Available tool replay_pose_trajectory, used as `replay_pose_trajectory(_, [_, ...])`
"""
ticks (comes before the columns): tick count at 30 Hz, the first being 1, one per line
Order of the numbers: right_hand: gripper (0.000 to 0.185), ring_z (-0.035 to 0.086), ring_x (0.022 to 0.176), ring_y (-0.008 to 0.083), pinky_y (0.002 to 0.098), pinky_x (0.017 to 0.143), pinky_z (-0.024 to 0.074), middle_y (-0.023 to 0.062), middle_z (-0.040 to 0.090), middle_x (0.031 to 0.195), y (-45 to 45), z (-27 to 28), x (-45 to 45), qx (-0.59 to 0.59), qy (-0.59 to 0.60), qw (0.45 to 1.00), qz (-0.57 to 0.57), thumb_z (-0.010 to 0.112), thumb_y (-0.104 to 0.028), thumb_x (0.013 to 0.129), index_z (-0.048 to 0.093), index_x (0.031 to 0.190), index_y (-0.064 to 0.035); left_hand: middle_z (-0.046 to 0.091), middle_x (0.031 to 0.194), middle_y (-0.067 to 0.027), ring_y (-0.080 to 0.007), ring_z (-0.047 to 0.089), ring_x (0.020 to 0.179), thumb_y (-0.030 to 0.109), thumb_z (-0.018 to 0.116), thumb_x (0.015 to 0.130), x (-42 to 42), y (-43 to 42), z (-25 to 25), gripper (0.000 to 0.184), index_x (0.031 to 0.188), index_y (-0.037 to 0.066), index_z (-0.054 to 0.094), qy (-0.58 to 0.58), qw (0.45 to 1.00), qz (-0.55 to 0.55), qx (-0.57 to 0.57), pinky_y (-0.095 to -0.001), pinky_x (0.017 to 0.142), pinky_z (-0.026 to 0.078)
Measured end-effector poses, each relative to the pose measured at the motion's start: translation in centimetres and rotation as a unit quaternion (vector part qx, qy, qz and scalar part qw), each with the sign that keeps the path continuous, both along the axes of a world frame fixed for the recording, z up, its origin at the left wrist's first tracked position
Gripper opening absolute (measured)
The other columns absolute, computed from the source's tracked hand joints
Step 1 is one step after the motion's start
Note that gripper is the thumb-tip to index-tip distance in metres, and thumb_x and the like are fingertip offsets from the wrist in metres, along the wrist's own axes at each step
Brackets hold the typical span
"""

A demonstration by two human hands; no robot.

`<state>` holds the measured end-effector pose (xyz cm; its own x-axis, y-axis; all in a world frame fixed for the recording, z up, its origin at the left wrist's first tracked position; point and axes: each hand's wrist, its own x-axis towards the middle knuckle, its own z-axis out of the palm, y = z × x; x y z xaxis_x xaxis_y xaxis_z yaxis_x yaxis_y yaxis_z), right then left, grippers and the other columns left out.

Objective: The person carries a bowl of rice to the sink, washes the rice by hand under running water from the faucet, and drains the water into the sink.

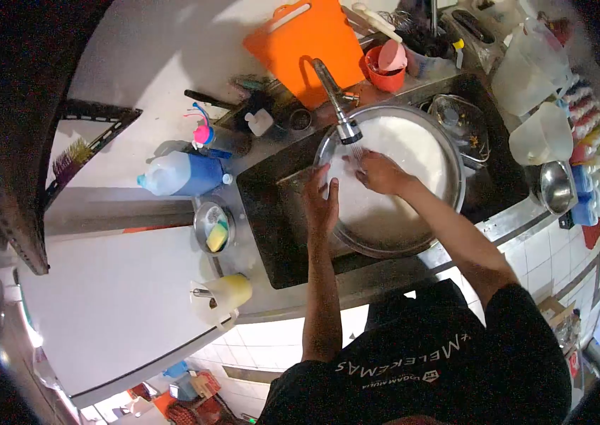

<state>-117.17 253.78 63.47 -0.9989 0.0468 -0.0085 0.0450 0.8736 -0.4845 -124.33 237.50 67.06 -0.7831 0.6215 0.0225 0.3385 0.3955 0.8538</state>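
Note:
A large round metal basin (461, 185) sits over the sink and holds cloudy white contents (413, 142). Above its left part, a faucet head (349, 132) sends a spray of water down. My right hand (383, 174) is over the basin beside the spray, its fingers bent and somewhat apart, with no object visible in them. At the basin's left rim is my left hand (323, 202), thumb and fingers apart and holding nothing that I can see. Whether it touches the rim is unclear.
The dark sink (271, 234) surrounds the basin. An orange cutting board (314, 49) leans behind the faucet. Left are a blue liquid bottle (186, 174), a small bowl with a sponge (198, 225) and a pitcher (223, 294). Right are clear plastic containers (542, 134) and a metal bowl (558, 188).

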Motion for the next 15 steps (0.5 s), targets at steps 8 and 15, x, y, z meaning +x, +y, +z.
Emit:
replay_pose_trajectory(8, [0.020,0.058,0.080,0.0318,0.0418,0.074,0.0462,0.0161,0.059,0.082,0.1,-2.7,2.8,-0.487,-0.017,0.838,-0.247,0.051,-0.008,0.085,0.055,0.101,0.0039,0.052,0.120,-0.0148,-0.0283,0.049,0.111,0.040,0.038,0.092,-0.8,6.6,-8.3,0.051,0.124,0.001,0.042,-0.581,0.706,0.009,0.405,-0.0386,0.096,0.036])
replay_pose_trajectory(15, [0.039,0.031,0.126,0.0357,0.0474,0.103,0.0237,0.0218,0.036,0.133,-2.4,-1.7,3.7,-0.168,0.281,0.939,-0.106,0.043,-0.021,0.091,0.044,0.124,-0.0006,0.037,0.136,-0.0135,-0.0299,0.037,0.122,0.047,0.031,0.092,-0.5,8.1,-10.0,0.057,0.129,0.005,0.038,-0.637,0.628,-0.106,0.435,-0.0449,0.096,0.035])
